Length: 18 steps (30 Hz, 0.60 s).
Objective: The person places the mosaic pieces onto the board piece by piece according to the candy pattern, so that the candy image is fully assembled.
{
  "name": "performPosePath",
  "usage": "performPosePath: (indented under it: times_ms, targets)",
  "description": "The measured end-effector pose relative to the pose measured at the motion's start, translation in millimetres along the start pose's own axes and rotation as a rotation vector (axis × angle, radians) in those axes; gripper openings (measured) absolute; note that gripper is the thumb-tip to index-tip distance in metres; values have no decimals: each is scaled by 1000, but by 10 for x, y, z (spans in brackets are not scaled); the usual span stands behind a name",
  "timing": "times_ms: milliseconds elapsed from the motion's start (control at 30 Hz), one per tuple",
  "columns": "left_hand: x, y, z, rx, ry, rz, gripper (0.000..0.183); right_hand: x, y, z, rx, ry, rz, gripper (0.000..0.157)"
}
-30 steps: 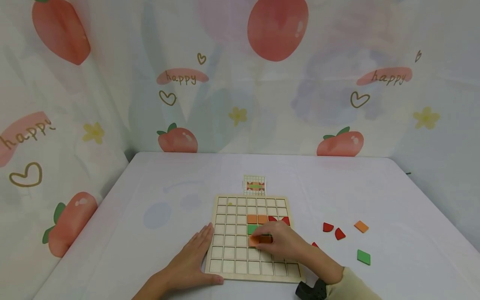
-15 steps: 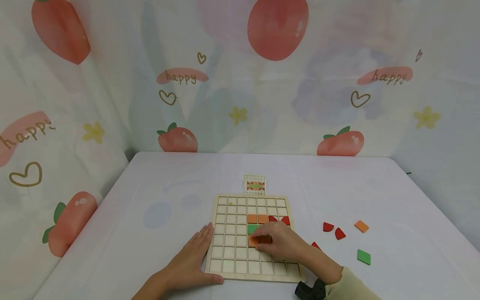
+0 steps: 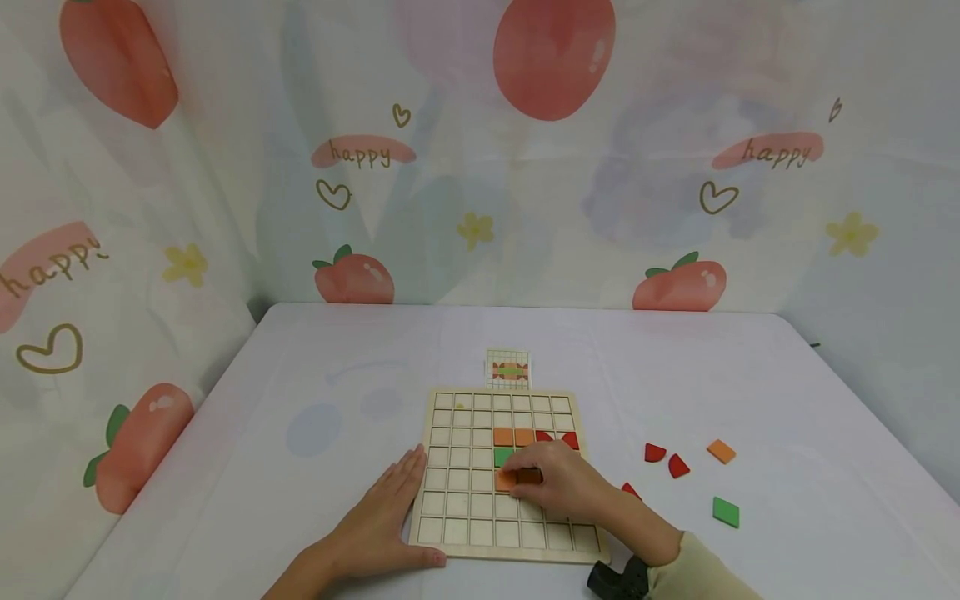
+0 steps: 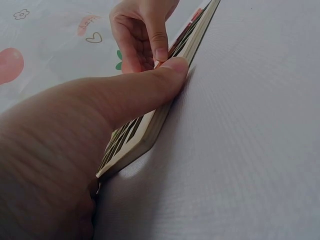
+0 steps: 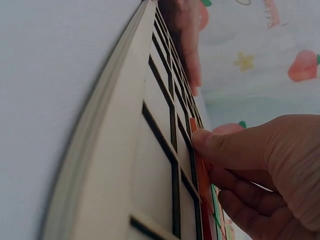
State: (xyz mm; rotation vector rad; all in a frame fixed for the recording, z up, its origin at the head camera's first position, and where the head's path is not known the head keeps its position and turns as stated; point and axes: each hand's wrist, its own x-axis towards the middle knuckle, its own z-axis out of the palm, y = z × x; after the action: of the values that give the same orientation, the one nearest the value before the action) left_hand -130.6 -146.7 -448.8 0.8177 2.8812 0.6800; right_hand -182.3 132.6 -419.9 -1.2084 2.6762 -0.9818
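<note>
A wooden grid board [image 3: 457,505] lies on the white table. My left hand [image 3: 382,521] rests along its left edge, fingers straight, with the thumb at the near corner. Over the board's right half, my right hand [image 3: 558,482] pinches an orange square tile [image 3: 503,481] at a cell; the right wrist view shows the thumb on this orange tile [image 5: 202,175]. Beyond it sit a green tile [image 3: 503,457], an orange pair [image 3: 513,437] and red pieces [image 3: 571,440]. My right hand hides some cells, and a darker orange piece shows beneath its fingers.
A small pattern card [image 3: 507,368] stands behind the board's far edge. To the right lie loose red pieces [image 3: 655,452], an orange tile [image 3: 722,451] and a green tile [image 3: 726,512]. Another red piece [image 3: 630,490] is partly hidden by the right forearm. A black device [image 3: 618,579] is at the right wrist.
</note>
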Motion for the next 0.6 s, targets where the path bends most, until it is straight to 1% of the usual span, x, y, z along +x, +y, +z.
performPosePath:
  times_ms: [233,600]
  targets:
    - [-3,2,-1,-5,-3,-4,118,7,-5,3,4,3,-17,20]
    - [0,4,-1,-9,-2,-3,118,-2,-11,7,7,13,-5,21]
